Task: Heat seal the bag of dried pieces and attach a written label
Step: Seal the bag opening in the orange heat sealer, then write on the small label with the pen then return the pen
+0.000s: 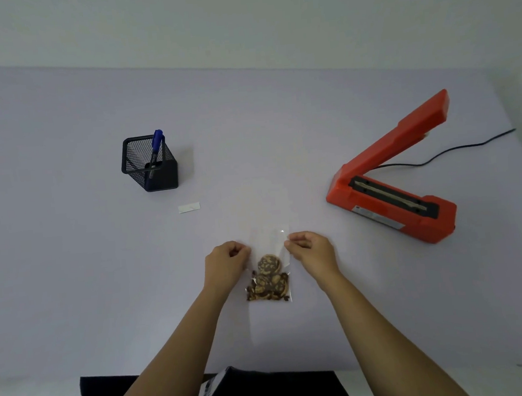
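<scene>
A clear plastic bag with brown dried pieces in its lower half lies on the pale table in front of me. My left hand pinches the bag's left edge near the top, and my right hand pinches its right edge. An orange heat sealer stands to the right with its arm raised open. A small white label lies flat to the upper left of the bag. A blue pen stands in a black mesh holder.
The sealer's black cord runs off to the right across the table. The table's far edge meets a white wall. Its near edge is just below my forearms, above my dark clothing.
</scene>
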Motion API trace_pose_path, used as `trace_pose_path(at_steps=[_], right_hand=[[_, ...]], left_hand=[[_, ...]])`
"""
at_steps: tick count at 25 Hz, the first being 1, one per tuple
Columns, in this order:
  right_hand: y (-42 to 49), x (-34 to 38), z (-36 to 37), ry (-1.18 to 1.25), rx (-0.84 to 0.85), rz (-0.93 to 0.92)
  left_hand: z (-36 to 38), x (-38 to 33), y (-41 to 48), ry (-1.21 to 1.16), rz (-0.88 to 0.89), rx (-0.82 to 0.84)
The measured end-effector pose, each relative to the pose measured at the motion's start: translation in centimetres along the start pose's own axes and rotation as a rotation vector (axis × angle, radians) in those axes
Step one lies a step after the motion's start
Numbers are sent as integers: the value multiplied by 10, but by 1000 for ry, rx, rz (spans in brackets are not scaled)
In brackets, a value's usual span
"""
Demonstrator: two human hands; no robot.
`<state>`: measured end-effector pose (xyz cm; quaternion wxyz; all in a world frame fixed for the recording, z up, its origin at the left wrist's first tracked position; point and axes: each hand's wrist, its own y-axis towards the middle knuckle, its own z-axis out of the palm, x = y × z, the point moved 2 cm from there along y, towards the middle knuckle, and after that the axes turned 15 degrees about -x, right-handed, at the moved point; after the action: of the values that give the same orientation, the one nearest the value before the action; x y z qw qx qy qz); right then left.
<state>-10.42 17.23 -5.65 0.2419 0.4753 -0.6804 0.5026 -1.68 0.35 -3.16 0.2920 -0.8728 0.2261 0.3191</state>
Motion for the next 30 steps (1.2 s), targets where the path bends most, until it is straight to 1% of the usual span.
trace_pose_path(at_steps=[3,7,13,16,19,25,30], right_hand=[[0,1,-1,17,6,3],[-2,3,-5,79,60,37],[-2,3,-10,45,76,32],[0,8,-16,-33,-18,-44],[2,25,-22,-42,-84,-129],[6,70,-1,-69,-76,-281],[4,97,31,-93,-31,-351]], left_hand=[[-2,-1,0,-26,-7,-3],[-3,0,-1,-101,-51,6],[-4,0,-2,-106,-47,2],[-8,2,2,-93,-48,-19],[-20,-1,9,-135,-64,-54],[-49,-19,30,-194,-21,-128],[-74,-28,48,-214,-8,-199]])
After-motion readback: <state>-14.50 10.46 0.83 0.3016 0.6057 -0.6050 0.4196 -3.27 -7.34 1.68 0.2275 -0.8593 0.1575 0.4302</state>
